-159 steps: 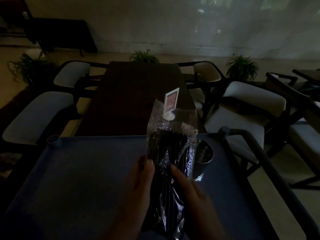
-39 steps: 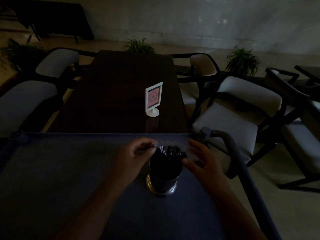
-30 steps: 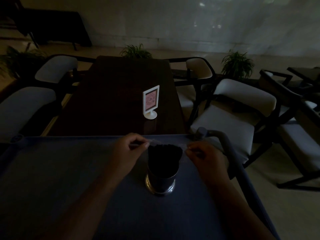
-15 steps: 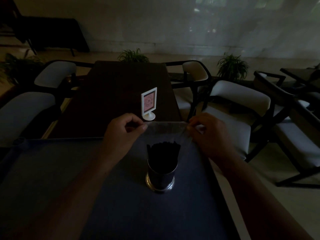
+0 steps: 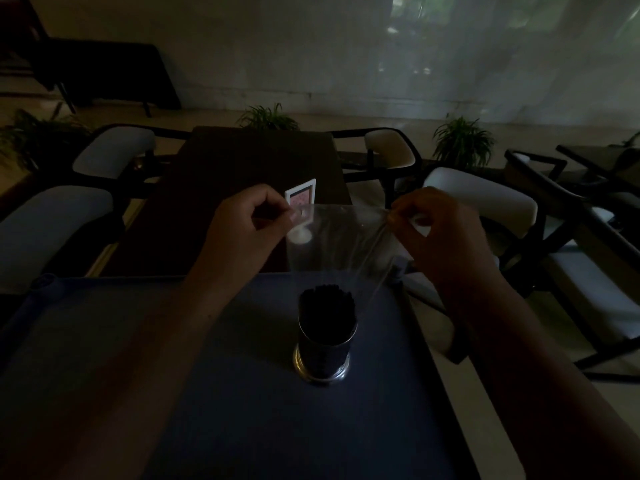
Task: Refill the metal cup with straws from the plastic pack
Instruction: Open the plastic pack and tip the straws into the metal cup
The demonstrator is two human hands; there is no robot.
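Head view, in dim light. We look down on the blue cart top (image 5: pixel 207 427), which fills the lower half of the field. Beyond its far edge a dark wooden table (image 5: pixel 242 168) runs away from us. Pale-cushioned seats flank that table: we mark one left chair (image 5: pixel 52 223) and one right chair (image 5: pixel 485 202). Potted plants (image 5: pixel 462 140) stand on the floor behind them, near the wall.

Above the far right part of the cart top, the plastic pack (image 5: pixel 339 244) is stretched as a clear sheet between both hands, raised off the surface. The left hand (image 5: pixel 242 233) pinches its upper left corner between thumb and forefinger, with the other fingers curled into the palm. The right hand (image 5: pixel 446 237) pinches the upper right corner in the same way. From there the film pulls into diagonal creases that narrow downward. We cannot tell whether the lower edge of the pack touches what stands beneath it.

Directly below the pack, the metal cup (image 5: pixel 323 355) stands upright on the cart top, apart from both hands. It holds a dense bundle of black straws (image 5: pixel 325 306), upright, with their tips well above the rim.

On the dark table, a small white-framed table card (image 5: pixel 301 195) stands just beyond the left hand. Its round base shows blurred through the film.
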